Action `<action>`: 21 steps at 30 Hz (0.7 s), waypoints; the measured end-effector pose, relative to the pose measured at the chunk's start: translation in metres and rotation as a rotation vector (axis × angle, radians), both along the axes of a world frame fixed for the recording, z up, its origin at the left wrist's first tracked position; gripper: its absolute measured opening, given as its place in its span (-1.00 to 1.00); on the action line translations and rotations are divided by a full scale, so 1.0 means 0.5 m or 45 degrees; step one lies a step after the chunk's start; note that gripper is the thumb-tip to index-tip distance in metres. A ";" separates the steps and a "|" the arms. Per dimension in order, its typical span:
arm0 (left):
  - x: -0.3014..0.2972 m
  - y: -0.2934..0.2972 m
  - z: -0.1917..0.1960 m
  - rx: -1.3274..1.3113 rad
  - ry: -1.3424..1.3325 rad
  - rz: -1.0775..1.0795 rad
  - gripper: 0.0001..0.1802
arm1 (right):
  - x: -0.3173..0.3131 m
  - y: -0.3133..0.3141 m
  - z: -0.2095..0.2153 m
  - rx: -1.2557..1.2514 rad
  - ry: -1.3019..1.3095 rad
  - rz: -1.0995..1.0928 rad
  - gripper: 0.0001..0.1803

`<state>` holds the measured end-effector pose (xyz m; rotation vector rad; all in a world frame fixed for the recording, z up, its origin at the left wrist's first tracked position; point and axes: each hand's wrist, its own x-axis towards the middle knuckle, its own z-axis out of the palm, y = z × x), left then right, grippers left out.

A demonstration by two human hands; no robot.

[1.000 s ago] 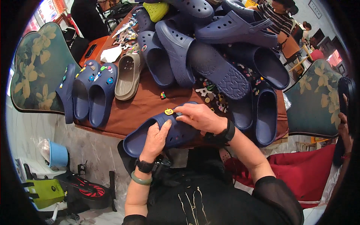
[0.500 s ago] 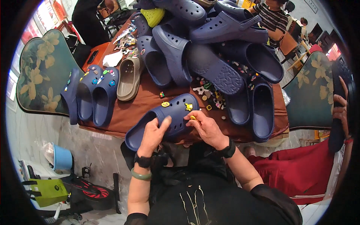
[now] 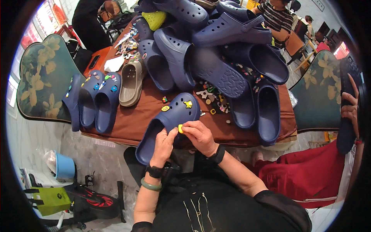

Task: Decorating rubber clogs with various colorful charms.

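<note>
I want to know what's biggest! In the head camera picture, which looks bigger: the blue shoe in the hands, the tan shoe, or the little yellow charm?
1. Blue shoe, though it is nearest the camera
2. Tan shoe
3. Yellow charm, held at the fingertips of both hands

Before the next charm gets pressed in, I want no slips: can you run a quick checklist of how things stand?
1. Navy clog supported: ok, it rests partly on the brown table edge, left hand against its side.
2. Yellow charm in grip: ok, pinched at the fingertips of the right hand.
3. Charm seated in a hole: cannot tell, fingers cover it.
4. Earlier charms in place: ok, two yellow ones sit on the toe.
5. Spare charms near: ok, a loose heap lies just beyond the clog.
6. Room to work: not ok, piled clogs crowd the table.
</note>
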<state>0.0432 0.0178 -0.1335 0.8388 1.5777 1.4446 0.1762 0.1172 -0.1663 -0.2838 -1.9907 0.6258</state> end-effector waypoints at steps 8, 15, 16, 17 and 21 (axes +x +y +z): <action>0.001 -0.008 -0.020 0.127 -0.151 0.001 -0.70 | 0.006 -0.036 0.020 -0.006 -0.161 -0.109 -0.70; 0.010 0.005 -0.009 0.175 0.089 -0.004 -0.70 | 0.005 -0.051 0.032 -0.076 -0.278 -0.228 -0.63; 0.008 0.007 -0.002 0.176 0.091 -0.008 -0.70 | 0.008 -0.052 0.032 -0.106 -0.275 -0.210 -0.62; 0.008 0.008 0.007 0.108 0.150 -0.004 -0.71 | 0.012 -0.050 0.030 -0.106 -0.275 -0.215 -0.62; 0.008 0.008 0.005 0.083 0.155 0.036 -0.73 | 0.018 -0.038 0.042 -0.142 -0.304 -0.186 -0.67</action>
